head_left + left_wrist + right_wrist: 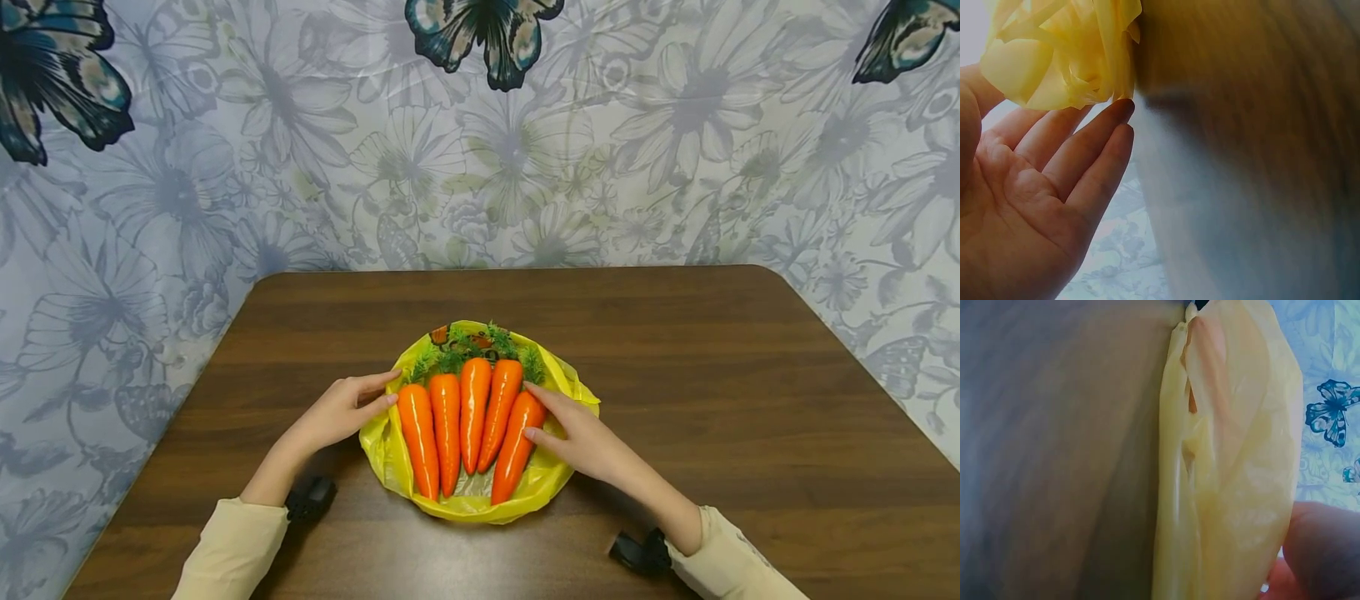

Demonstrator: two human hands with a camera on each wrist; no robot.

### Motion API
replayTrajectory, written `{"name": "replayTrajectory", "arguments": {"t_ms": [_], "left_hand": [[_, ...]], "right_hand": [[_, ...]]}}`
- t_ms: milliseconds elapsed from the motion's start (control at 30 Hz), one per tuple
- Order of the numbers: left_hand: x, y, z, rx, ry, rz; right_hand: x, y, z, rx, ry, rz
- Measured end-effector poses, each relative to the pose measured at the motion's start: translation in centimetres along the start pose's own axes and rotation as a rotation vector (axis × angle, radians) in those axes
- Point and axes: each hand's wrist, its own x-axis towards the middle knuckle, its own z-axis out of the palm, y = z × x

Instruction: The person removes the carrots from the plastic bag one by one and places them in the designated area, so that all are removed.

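Observation:
Several orange carrots with glossy skins lie side by side, tips towards me, in a round, shallow yellow plastic bag with its rim spread wide. Feathery green tops bunch at the far side. My left hand touches the bag's left rim, fingers extended; in the left wrist view its fingertips lie against the crinkled yellow plastic. My right hand reaches over the right rim, thumb and forefinger apart and touching the rightmost carrot. In the right wrist view, the yellow plastic hides most of that hand.
The bag rests on a brown wooden table with rounded far corners. Behind it stands a wall with floral paper and dark butterfly decorations. Black wrist devices sit on both forearms, close over the tabletop.

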Motion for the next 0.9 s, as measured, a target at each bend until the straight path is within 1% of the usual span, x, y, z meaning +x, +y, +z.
{"name": "replayTrajectory", "arguments": {"t_ms": [67,167,400,500,667,900], "left_hand": [[-0.1,0.0,0.0,-0.004,-0.002,-0.001],[-0.1,0.0,0.0,-0.004,0.003,-0.009],[0.0,0.0,-0.1,0.006,0.015,-0.007],[0.0,0.1,-0.2,0.006,0.014,-0.009],[0.1,0.3,-0.2,0.006,0.017,-0.014],[-0.1,0.5,-0.2,0.008,0.019,-0.023]], "right_hand": [[0.2,0.1,0.2,0.013,0.000,0.004],[0.7,0.3,0.5,0.050,0.020,0.014],[1.9,0.6,0.9,0.149,0.074,0.088],[2.2,0.4,1.1,0.159,0.070,0.108],[2.5,0.0,1.4,0.150,0.044,0.106],[2.4,0.0,1.6,0.200,0.069,0.134]]}}
